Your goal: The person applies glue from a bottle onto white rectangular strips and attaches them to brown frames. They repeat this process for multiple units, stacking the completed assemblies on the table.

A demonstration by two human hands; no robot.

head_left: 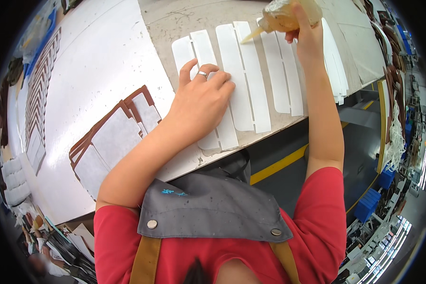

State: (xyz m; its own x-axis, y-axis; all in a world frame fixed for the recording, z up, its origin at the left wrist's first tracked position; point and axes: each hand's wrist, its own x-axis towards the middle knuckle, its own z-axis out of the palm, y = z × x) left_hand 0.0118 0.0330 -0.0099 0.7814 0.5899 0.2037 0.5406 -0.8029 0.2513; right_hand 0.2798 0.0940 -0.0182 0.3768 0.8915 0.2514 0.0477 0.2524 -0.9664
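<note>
My right hand (304, 37) grips a clear glue bottle (280, 16) of amber liquid at the far side, tilted so its pale nozzle (252, 35) points down left at a pair of long white strips (241, 80). The tip is close over their upper end; whether it touches cannot be made out. My left hand (204, 97), a ring on one finger, rests with fingers apart and bent on the leftmost white strips (204, 47), partly hiding them, its fingertips by the middle pair. Another pair of white strips (283, 71) lies to the right, beneath the bottle.
Brown-edged white panels (110, 132) are stacked left of my left forearm. A staggered row of brown-and-white pieces (42, 80) runs along the far left. More white strips (333, 61) fan out right of my right arm. The table's front edge (265, 135) runs before my apron.
</note>
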